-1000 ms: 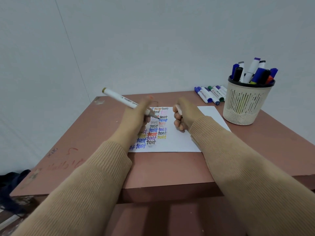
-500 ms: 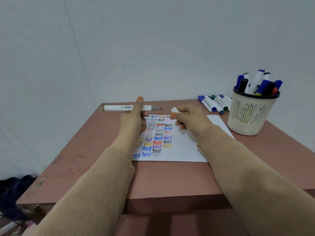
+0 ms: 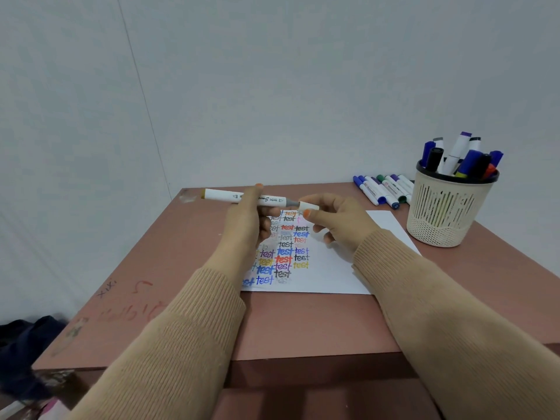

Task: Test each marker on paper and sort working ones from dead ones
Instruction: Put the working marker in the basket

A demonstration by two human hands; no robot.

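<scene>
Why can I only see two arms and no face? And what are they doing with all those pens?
There is no machine here, just a person. The camera sits on their head and looks down, so you see only their arms in tan sleeves, as if you were them. The left hand holds a white marker sideways above the table. The right hand pinches the cap right at the marker's grey tip end. Below them lies a sheet of paper with the word "test" written in many colours. That is how each pen gets tried. To the right stands a cream cup holding more markers, and beside it a row of markers lies flat.
</scene>
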